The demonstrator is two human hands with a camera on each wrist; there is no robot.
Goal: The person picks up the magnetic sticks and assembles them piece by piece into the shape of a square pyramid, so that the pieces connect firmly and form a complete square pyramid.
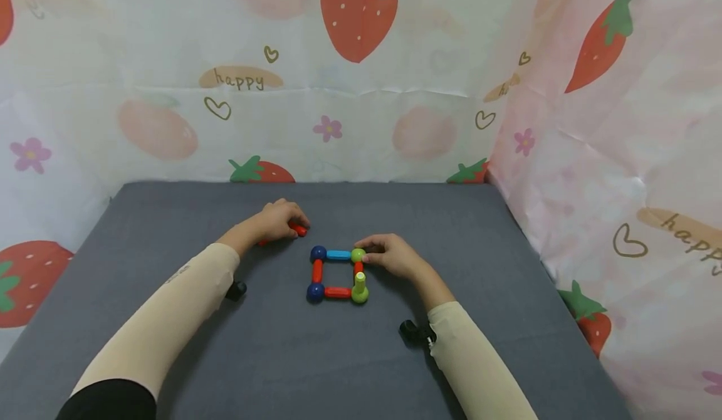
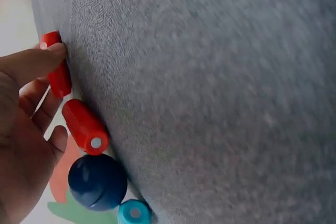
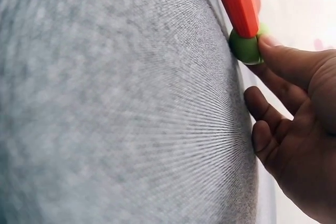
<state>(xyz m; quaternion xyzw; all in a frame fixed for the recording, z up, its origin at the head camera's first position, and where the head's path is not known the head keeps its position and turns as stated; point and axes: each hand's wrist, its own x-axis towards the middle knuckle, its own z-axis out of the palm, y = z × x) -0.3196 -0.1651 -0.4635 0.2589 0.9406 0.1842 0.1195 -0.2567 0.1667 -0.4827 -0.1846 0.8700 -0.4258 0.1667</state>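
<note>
A square of magnetic rods and balls lies on the table. Its left corners are blue balls (image 1: 316, 292); its right corners are green balls. Red rods (image 1: 338, 293) form the near, left and right sides, and a light blue rod (image 1: 338, 255) the far side. A light green rod (image 1: 360, 280) stands up from the near right ball. My right hand (image 1: 392, 256) pinches the far right green ball (image 3: 245, 49) between thumb and fingers. Beyond the square to the left, my left hand (image 1: 277, 220) pinches a loose red rod (image 2: 61, 74), thumb on its near side.
A second red rod (image 2: 85, 128) lies by the left hand, with a blue ball (image 2: 98, 183) and a light blue rod (image 2: 134, 212) beyond it in the left wrist view. Grey cloth (image 1: 271, 357) covers the table; a strawberry-printed curtain (image 1: 361, 113) hangs behind.
</note>
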